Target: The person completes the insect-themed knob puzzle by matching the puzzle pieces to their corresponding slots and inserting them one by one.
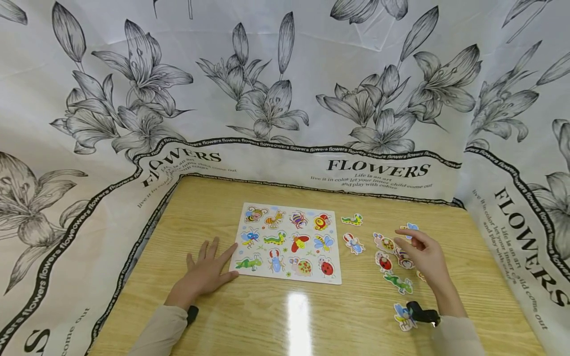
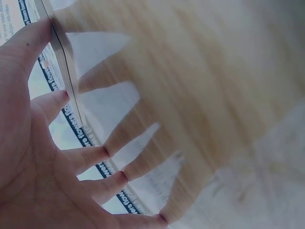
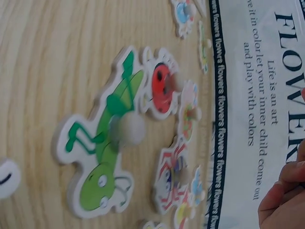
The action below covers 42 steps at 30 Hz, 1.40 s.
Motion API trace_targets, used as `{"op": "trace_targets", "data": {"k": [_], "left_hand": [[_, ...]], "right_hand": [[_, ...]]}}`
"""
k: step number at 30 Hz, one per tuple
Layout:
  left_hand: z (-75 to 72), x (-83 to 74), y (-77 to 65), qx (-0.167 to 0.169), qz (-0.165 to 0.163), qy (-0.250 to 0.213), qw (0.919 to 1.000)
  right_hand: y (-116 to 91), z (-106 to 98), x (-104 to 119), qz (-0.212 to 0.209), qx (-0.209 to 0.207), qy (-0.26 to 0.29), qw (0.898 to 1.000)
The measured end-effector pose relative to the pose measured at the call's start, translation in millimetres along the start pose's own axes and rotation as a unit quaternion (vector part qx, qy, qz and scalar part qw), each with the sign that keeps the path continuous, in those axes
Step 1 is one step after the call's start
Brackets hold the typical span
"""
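Insect pieces (image 1: pixel 398 283), some partly hidden by the loosely curled, released right grip (image 1: pixel 425 254); left grip (image 1: pixel 206 271) spread, released.

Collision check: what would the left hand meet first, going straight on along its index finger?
The insect-picture board, most likely; the left hand has its index fingertip at the left edge, seemingly touching, though depth is hard to judge.

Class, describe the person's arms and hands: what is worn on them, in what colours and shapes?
The left sleeve and right sleeve are long, plain and pale beige. A small black piece shows beside the left cuff; a larger, chunky black device juts out by the right. The left hand and right hand wear no gloves.
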<state>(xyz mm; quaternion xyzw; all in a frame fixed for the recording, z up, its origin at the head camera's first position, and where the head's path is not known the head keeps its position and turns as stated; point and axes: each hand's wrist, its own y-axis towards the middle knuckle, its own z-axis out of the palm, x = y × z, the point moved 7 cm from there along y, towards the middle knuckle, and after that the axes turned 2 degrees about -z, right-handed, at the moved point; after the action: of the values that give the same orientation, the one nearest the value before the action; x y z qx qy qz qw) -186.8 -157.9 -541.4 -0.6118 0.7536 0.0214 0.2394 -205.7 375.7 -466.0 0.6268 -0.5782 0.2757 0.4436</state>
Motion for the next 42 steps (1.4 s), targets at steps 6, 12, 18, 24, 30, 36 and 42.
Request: {"op": "trace_targets", "data": {"k": [6,12,18,24,30,36,42], "left_hand": [[0.5,0.9,-0.9,0.0,0.001,-0.002,1.0],[1.3,1.5,-1.4,-0.001,0.001,-0.002,1.0],[1.3,1.0,-2.2,-0.002,0.001,-0.003,1.0],[1.9,1.5,-2.3,0.0,0.001,-0.001,1.0],[0.5,0.5,-2.7,0.001,0.0,-0.004,1.0],[-0.4,-0.1,-2.6,0.0,0.001,-0.009,1.0],[-1.3,-0.1,-1.3,-0.001,0.001,-0.01,0.9999]], "right_hand": [[-4,-9,-16,0.025,-0.026,-0.007,0.999],[-9,-16,-31,0.055,-0.036,-0.023,0.998],[-14,-21,-43,0.081,-0.037,-0.029,0.996],[-16,-23,-54,0.086,-0.038,-0.04,0.995],[-17,-27,-65,0.097,-0.037,-0.075,0.992],[-18,-31,-72,0.118,-0.021,-0.101,0.988],[-16,-29,-79,0.121,0.006,-0.116,0.986]]}}
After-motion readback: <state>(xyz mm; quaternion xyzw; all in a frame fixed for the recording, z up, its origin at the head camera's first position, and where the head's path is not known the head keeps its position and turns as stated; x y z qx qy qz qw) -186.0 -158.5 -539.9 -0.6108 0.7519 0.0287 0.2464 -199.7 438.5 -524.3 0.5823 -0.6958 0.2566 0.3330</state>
